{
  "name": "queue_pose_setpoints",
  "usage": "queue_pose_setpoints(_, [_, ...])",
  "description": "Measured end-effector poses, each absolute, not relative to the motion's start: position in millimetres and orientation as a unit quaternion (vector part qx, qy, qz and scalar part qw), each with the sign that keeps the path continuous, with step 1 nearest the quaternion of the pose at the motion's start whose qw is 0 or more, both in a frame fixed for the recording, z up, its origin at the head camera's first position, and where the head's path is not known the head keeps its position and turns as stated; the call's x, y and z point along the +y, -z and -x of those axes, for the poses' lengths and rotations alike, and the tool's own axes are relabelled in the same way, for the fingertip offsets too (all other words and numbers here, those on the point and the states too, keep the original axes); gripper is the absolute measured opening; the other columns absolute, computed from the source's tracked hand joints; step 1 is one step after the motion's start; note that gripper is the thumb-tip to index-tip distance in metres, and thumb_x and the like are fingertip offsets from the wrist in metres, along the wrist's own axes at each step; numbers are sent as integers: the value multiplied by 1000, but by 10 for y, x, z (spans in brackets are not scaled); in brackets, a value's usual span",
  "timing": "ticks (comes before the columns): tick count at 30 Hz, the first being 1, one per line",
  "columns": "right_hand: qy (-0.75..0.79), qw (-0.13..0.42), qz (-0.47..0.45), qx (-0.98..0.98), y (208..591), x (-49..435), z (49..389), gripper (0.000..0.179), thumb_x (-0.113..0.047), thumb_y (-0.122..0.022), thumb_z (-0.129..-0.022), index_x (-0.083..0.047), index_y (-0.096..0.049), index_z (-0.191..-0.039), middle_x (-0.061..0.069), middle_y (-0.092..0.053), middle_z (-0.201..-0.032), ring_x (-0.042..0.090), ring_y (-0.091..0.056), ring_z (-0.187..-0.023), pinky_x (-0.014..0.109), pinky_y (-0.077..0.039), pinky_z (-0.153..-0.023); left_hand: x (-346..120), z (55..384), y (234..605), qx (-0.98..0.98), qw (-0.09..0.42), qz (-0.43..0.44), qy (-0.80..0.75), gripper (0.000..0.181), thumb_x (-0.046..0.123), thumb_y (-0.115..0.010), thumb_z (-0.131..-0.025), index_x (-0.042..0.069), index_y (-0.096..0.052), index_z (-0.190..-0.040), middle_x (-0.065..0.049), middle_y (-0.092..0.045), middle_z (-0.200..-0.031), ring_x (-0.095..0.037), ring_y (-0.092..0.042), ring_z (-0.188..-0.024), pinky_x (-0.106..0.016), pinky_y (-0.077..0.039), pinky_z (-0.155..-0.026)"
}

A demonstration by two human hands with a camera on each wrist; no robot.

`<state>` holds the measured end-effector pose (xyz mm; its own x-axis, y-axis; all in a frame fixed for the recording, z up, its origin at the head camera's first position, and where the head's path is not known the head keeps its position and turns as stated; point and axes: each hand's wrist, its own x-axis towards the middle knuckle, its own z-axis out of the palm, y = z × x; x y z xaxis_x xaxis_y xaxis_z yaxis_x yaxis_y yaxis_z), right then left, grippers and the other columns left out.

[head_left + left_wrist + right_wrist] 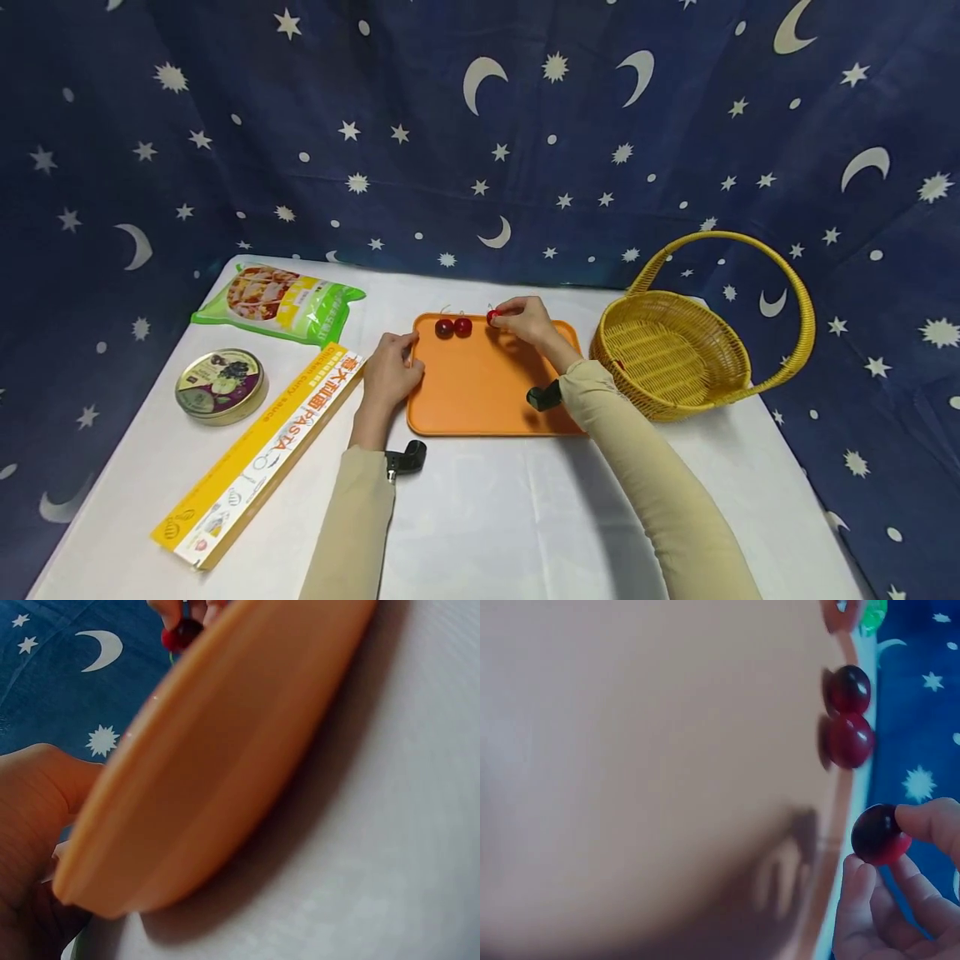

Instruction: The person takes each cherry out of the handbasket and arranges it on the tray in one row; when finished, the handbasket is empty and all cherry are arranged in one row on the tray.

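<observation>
My right hand [527, 321] pinches a dark red cherry [881, 835] between thumb and fingertips, over the far side of an orange tray [480, 392]. Two more cherries [453, 327] sit side by side on the tray near its far left corner, thin stems showing. At the tray's left edge, my left hand [392, 371] grips the rim between thumb and fingers. In the left wrist view the tray's outer wall hides part of that left hand [37, 825].
Right of the tray stands a yellow woven basket [675, 354] with a tall arched handle and a small red thing at its inner left wall. On the left lie a long pasta box [258, 454], a round tin [221, 385] and a green food bag [281, 302]. A starry curtain [420, 150] hangs behind.
</observation>
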<state>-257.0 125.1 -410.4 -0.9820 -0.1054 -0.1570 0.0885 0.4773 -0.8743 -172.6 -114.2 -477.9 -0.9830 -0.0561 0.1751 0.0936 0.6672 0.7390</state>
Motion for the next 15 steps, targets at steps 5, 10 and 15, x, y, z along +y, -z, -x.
queue_pose_setpoints(5, [511, 124, -11, 850, 4227, 1160, 2560, 26, -3, -74, -84, 8, -70, -108, 17, -70, -97, 19, -65, -74, 29, -55, -66, -1112, 1719, 4798, -908, 94, 15, 409, 53, 9, -66, -78, 0, -63, -130, -19, -59, -109, -31, -57, -86, -44, -46, -75])
queue_pose_setpoints(10, [512, 140, -14, 848, 4275, 1114, 2553, 26, -4, -73, -86, 5, -69, -109, 19, -69, -102, 23, -66, -78, 31, -56, -65, -1115, 1716, 4799, -908, 100, 15, 406, 53, 9, -66, -78, 0, -64, -130, -19, -59, -108, -31, -57, -86, -44, -46, -75])
queue_pose_setpoints(15, [516, 137, -7, 845, 4293, 1076, 2557, 27, -5, -73, -86, 4, -68, -110, 17, -69, -101, 28, -67, -87, 32, -57, -69, -1132, 1715, 4787, -912, 98, 10, 398, 53, 9, -66, -78, 0, -63, -130, -19, -58, -109, -30, -57, -84, -44, -46, -74])
